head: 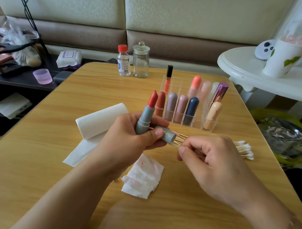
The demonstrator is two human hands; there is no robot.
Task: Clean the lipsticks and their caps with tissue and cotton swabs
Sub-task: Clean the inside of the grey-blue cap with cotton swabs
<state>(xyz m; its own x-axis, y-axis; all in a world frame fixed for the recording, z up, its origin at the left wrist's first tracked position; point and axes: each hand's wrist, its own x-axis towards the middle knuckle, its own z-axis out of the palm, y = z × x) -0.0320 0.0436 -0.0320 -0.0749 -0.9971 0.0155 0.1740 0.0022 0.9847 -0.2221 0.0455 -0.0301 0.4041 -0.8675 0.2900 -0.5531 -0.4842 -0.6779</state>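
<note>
Lipstick (147, 112) and its grey cap (166, 135) sit gripped in the left hand (131, 136) above the table (33, 140); right hand (213, 164) fingers pinch a cotton swab (177, 145) at the cap's mouth

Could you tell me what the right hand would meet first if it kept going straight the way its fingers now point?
Most likely the open mouth of the grey cap held in the left hand. The right hand points left, its fingers pinching a cotton swab almost at the cap, though depth is uncertain.
</note>
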